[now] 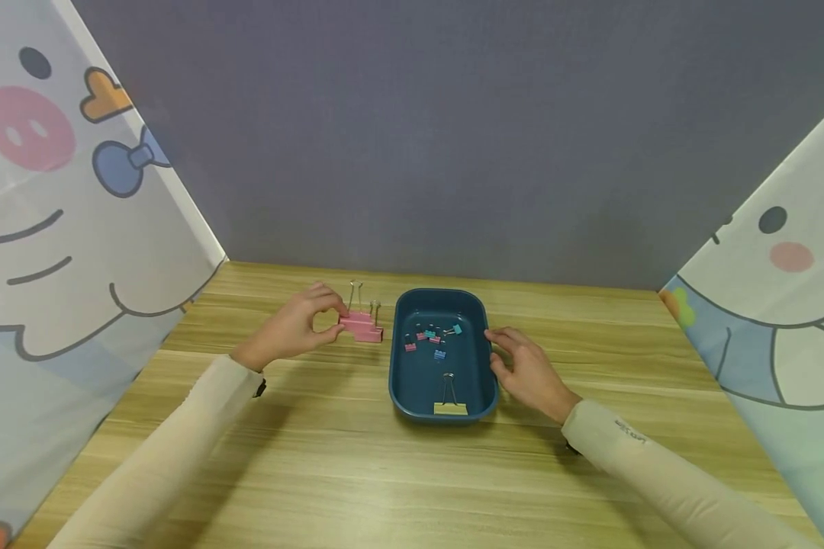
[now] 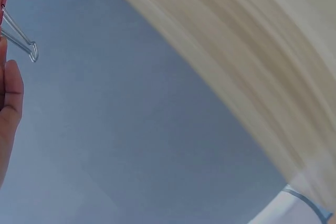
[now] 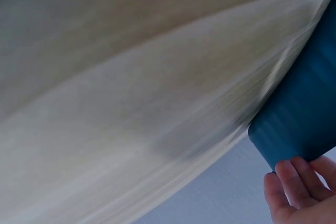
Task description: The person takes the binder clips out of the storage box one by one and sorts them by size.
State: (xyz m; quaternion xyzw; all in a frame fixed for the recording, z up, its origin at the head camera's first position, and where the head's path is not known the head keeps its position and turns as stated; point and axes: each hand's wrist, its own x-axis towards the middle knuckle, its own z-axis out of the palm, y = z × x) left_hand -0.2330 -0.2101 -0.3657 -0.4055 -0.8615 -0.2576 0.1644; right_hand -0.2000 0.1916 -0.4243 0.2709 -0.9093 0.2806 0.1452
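My left hand (image 1: 295,324) pinches a large pink binder clip (image 1: 352,321) by its end between thumb and fingers, wire handles up. A second pink binder clip (image 1: 369,334) stands right against it, partly overlapped. In the left wrist view, only some fingers (image 2: 12,85) and a wire handle (image 2: 23,40) show at the left edge. My right hand (image 1: 530,377) holds the right rim of a dark blue tray (image 1: 442,418); the right wrist view has its fingertips at the tray wall (image 3: 299,114). Inside the tray, a yellow binder clip (image 1: 450,409) stands near the front.
Several small binder clips, pink, teal and blue (image 1: 440,354), lie scattered in the tray's back half. A wooden table (image 1: 329,473) carries everything. A grey panel (image 1: 439,137) rises behind it, and cartoon-printed cloths (image 1: 62,290) hang on both sides.
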